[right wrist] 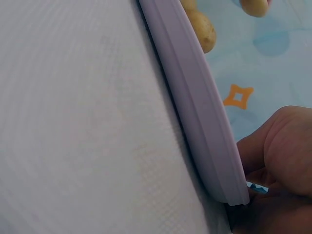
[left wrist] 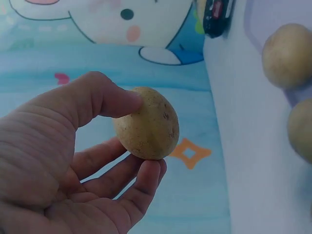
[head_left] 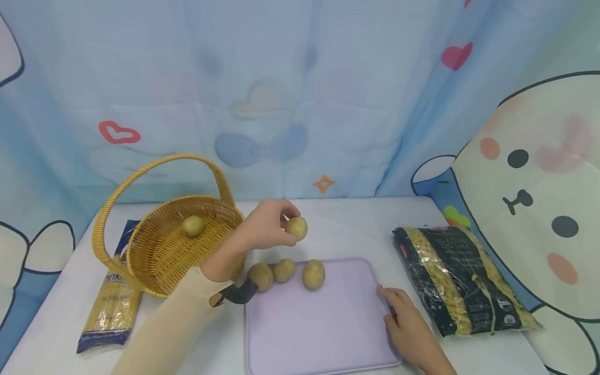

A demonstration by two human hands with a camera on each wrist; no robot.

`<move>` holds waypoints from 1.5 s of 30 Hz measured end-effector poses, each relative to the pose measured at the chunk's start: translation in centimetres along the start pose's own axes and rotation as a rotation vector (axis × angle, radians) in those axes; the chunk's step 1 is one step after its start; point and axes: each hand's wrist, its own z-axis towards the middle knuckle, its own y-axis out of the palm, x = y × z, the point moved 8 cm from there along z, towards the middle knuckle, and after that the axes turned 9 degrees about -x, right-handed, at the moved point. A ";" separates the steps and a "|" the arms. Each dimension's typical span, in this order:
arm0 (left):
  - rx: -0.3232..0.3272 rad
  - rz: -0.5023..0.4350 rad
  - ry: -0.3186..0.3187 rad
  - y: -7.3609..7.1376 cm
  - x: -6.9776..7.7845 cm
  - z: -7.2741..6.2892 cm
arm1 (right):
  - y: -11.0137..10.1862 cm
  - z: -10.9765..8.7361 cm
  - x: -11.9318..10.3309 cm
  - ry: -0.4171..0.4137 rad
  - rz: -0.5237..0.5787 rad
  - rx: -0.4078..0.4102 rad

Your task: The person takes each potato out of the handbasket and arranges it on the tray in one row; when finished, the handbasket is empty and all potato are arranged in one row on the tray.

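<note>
My left hand [head_left: 268, 227] pinches a potato [head_left: 297, 229] between thumb and fingers, raised above the far edge of the lilac tray [head_left: 323, 328]. In the left wrist view the potato [left wrist: 151, 124] shows small dark eyes on its skin. At the tray's far left side lie three more potatoes: one at the corner [head_left: 260, 276], one in the middle [head_left: 284, 271] and one farther right [head_left: 313, 274]. My right hand [head_left: 412, 330] grips the tray's right edge, and the right wrist view shows its fingers at the rim [right wrist: 209, 122].
Left of the tray stands a yellow wicker basket [head_left: 159, 260] with a tall handle, tilted, with one potato [head_left: 193, 226] inside. A pack of pasta [head_left: 112, 307] lies partly under it. On the right is a black and yellow bag [head_left: 461, 281]. A printed curtain [head_left: 328, 104] hangs behind.
</note>
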 end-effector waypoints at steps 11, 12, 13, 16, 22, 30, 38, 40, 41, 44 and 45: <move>-0.042 -0.004 -0.025 3.5 -0.2 1.7 | 0.0 0.0 -0.1 0.002 -0.001 -0.006; -0.045 -0.008 -0.020 3.8 -0.1 1.9 | -0.1 0.0 -0.1 -0.001 0.000 -0.005; -0.048 -0.011 -0.015 4.1 0.0 2.1 | -0.1 0.0 -0.1 -0.004 0.003 -0.003; -0.062 -0.023 -0.015 5.0 0.2 2.8 | -0.1 0.0 -0.1 -0.013 0.008 0.005; -0.084 -0.039 -0.017 7.1 0.1 4.1 | -0.1 0.0 -0.3 -0.026 0.013 0.020; -0.104 -0.025 -0.036 10.1 0.2 5.5 | -0.3 -0.1 -0.2 -0.018 0.002 0.015; -0.114 0.079 -0.029 12.6 0.2 6.4 | -0.3 -0.2 -0.3 -0.025 0.010 0.016; -0.104 0.121 -0.040 13.0 0.0 6.5 | -0.3 -0.2 -0.4 -0.030 0.007 0.018; -0.104 0.144 -0.049 13.2 -0.2 6.5 | -0.3 -0.2 -0.4 -0.030 0.007 0.017; -0.111 0.193 -0.068 13.6 -0.4 6.5 | -0.3 -0.2 -0.3 -0.026 0.008 0.012; -0.117 0.202 -0.072 13.7 -0.4 6.4 | -0.3 -0.2 -0.2 -0.024 0.009 0.012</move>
